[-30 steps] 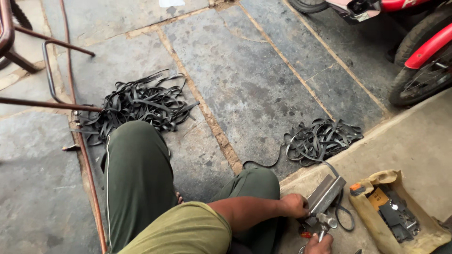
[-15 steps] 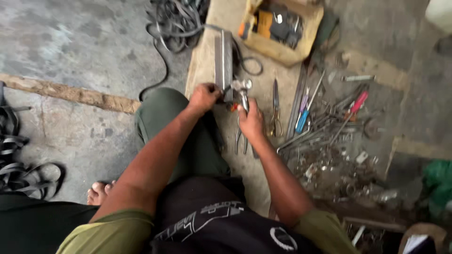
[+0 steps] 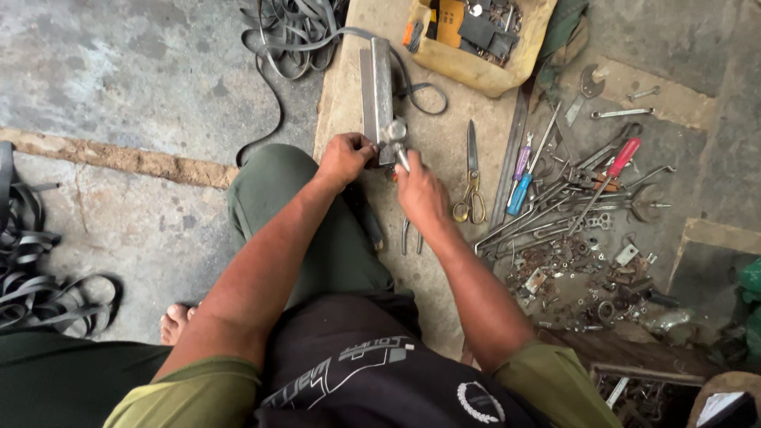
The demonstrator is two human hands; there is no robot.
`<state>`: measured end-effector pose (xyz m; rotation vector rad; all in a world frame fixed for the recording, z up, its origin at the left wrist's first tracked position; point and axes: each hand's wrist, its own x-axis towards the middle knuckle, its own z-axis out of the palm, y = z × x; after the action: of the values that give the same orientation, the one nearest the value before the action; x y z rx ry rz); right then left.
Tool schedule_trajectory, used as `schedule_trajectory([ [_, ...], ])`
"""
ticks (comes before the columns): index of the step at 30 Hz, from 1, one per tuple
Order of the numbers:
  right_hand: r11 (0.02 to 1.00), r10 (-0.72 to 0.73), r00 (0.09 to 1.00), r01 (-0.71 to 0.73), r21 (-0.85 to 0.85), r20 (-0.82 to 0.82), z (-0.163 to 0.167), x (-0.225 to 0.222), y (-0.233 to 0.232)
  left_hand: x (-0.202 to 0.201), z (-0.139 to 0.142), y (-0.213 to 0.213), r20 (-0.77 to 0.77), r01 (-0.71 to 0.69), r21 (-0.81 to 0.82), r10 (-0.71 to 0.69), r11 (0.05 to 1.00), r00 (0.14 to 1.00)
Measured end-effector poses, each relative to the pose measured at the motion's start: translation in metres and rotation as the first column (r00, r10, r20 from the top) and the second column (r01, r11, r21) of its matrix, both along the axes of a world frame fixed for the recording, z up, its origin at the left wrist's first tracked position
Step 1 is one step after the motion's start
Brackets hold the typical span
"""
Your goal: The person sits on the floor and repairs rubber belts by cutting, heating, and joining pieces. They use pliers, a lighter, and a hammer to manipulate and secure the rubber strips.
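My left hand (image 3: 344, 158) grips the near end of a long grey metal angle bar (image 3: 376, 91) that lies on a tan board (image 3: 444, 158) on the ground. My right hand (image 3: 420, 192) holds a small metal tool against a round silver fitting (image 3: 395, 129) at that same end. A black rubber strip (image 3: 412, 83) loops past the bar's far side. Pliers (image 3: 410, 234) lie on the board just under my right wrist.
Yellow-handled scissors (image 3: 471, 186) lie right of my hands. Farther right is a heap of wrenches, screwdrivers (image 3: 609, 170), nuts and scrap. A tan box (image 3: 476, 36) of parts sits at the top. Black rubber strips (image 3: 293, 28) pile beyond the bar and at the left edge (image 3: 32, 269).
The view has swung from the floor and strip piles down onto the board. Both hands have stayed at the bar's near end, with only small shifts.
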<state>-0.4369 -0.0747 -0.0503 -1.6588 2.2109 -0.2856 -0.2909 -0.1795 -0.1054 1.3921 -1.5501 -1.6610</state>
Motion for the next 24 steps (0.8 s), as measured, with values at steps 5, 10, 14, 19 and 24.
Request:
schedule_trajectory([
  [5, 0.936, 0.029, 1.0, -0.031, -0.35, -0.01, 0.002, 0.002, 0.001, 0.0, 0.0, -0.003, -0.085, 0.011, 0.055, -0.006, 0.998, 0.996],
  [10, 0.999, 0.034, 0.998, -0.034, -0.004, -0.059, 0.008, 0.006, 0.0, -0.001, -0.004, -0.001, -0.073, -0.01, -0.015, 0.009, 1.0, 0.997],
  [14, 0.997, 0.06, 0.994, -0.055, 0.056, -0.086, 0.007, 0.003, 0.0, 0.001, -0.001, 0.0, -0.047, 0.007, -0.022, -0.008, 1.0, 0.999],
  [19, 0.993, 0.012, 0.997, -0.021, -0.117, -0.083, 0.002, 0.005, 0.004, 0.004, 0.005, -0.003, 0.079, 0.056, -0.076, -0.05, 0.995, 0.996],
  [24, 0.998, 0.054, 0.994, -0.056, -0.022, -0.096, 0.0, 0.003, 0.005, 0.004, 0.007, -0.002, 0.051, 0.034, -0.019, -0.033, 0.999, 0.998],
])
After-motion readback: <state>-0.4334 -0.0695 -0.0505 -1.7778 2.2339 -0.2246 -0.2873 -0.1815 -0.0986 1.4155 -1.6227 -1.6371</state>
